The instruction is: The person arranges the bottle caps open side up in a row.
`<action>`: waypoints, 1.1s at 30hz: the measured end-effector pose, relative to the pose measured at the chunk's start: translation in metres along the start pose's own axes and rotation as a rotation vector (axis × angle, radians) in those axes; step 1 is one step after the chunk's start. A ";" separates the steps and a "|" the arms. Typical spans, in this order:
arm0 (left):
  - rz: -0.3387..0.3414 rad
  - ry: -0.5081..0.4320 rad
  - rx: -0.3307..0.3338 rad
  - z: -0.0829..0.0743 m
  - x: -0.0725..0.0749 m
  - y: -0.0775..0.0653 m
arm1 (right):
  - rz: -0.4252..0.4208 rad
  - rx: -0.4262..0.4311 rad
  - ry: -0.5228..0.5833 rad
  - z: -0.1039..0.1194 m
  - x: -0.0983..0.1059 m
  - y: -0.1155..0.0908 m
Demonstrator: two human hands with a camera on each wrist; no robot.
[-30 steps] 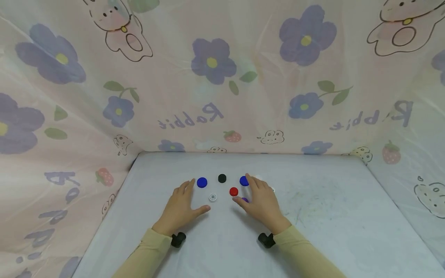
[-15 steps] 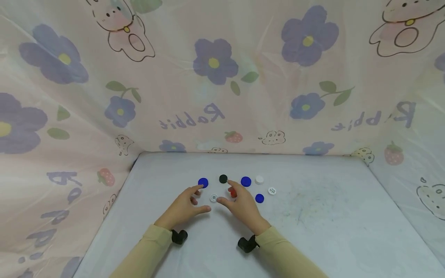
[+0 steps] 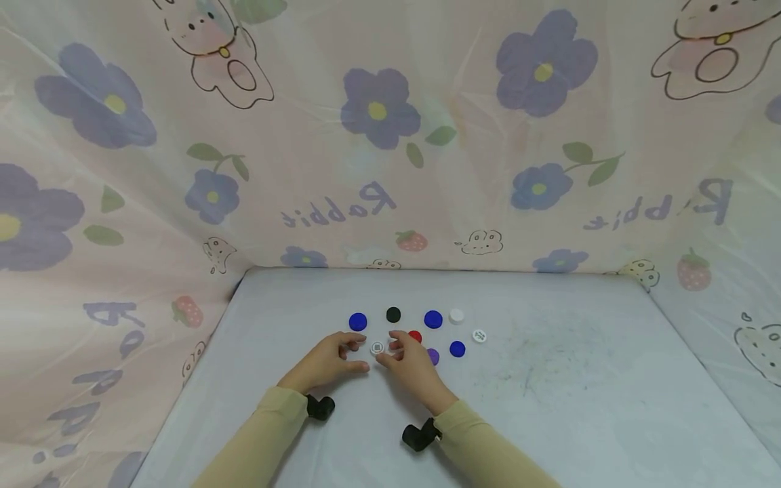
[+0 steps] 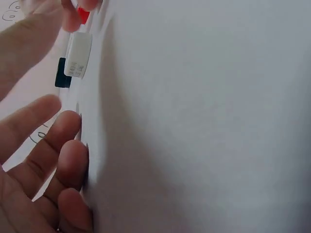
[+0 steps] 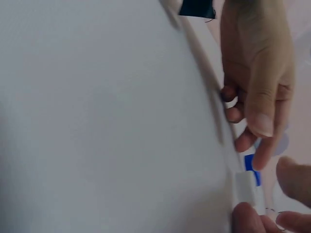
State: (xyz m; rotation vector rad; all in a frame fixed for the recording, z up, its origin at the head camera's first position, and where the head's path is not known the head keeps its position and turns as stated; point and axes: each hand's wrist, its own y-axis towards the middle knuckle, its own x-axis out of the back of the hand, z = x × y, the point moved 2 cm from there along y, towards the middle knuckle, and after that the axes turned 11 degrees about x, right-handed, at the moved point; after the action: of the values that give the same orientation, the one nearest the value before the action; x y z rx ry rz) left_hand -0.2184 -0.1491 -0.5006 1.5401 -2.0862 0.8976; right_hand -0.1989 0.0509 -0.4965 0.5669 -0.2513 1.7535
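Both the left hand (image 3: 320, 362) and right hand (image 3: 416, 371), fingers parted and gripping nothing, flank a white disc (image 3: 377, 348) on the table (image 3: 579, 420); a black disc (image 3: 393, 314) lies farther.

On a white table (image 3: 610, 420), a person's left hand (image 3: 322, 362) and right hand (image 3: 416, 371) face each other, fingers bent, around a white disc with a square mark (image 3: 377, 348). Along the far edge's side, left to right: a blue disc (image 3: 358, 322), black disc (image 3: 393, 314), second blue disc (image 3: 433, 319), plain white disc (image 3: 456, 316). Toward the right edge: a patterned white disc (image 3: 479, 335) and third blue disc (image 3: 457, 349). The right hand partly covers a red disc (image 3: 416, 336) and purple disc (image 3: 434, 356).
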 end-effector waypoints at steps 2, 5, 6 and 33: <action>0.012 -0.005 0.001 0.000 -0.001 0.002 | 0.004 0.002 -0.002 -0.003 -0.003 0.000; 0.032 0.001 -0.010 -0.001 -0.003 0.002 | 0.015 0.014 -0.003 -0.008 -0.007 -0.001; 0.040 0.002 -0.010 -0.001 -0.004 0.002 | 0.023 0.020 -0.004 -0.010 -0.008 -0.001; -0.059 0.081 -0.042 -0.004 -0.011 0.009 | 0.025 0.053 -0.025 -0.015 -0.013 0.002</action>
State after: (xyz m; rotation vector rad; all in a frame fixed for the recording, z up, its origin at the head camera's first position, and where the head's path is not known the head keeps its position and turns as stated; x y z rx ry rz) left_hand -0.2238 -0.1363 -0.5073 1.5100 -1.9802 0.8744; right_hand -0.2018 0.0463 -0.5154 0.6264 -0.2305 1.7824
